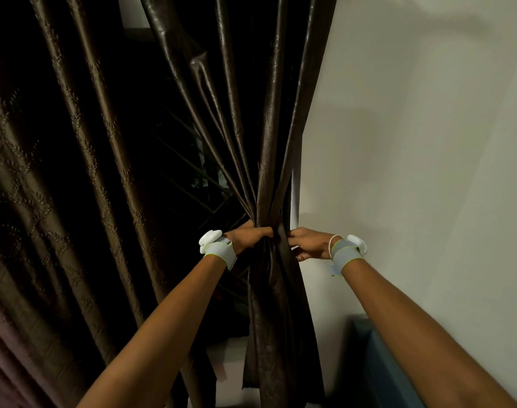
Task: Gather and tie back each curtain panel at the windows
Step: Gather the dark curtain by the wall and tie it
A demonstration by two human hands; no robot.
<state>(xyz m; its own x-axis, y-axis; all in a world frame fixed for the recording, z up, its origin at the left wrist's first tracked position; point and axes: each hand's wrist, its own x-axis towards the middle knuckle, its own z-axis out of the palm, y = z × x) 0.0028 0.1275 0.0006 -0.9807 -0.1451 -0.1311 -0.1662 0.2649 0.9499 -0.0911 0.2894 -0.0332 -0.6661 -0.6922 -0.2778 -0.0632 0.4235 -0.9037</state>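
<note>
A dark brown curtain panel point(269, 142) hangs beside the white wall and is bunched into a narrow waist at mid height. My left hand point(247, 237) grips the bunched folds from the left side. My right hand point(307, 244) holds the same bunch from the right, fingers curled against the cloth. Both wrists wear grey bands with white devices. A thin pale loop circles my right wrist. Below the hands the gathered cloth falls loose toward the floor. No tie-back is plainly visible around the bunch.
A second brown curtain panel point(60, 172) hangs spread out on the left. Dark window bars point(192, 172) show in the gap between the panels. The white wall point(413, 142) fills the right side, with a dark blue piece of furniture point(378, 366) at the lower right.
</note>
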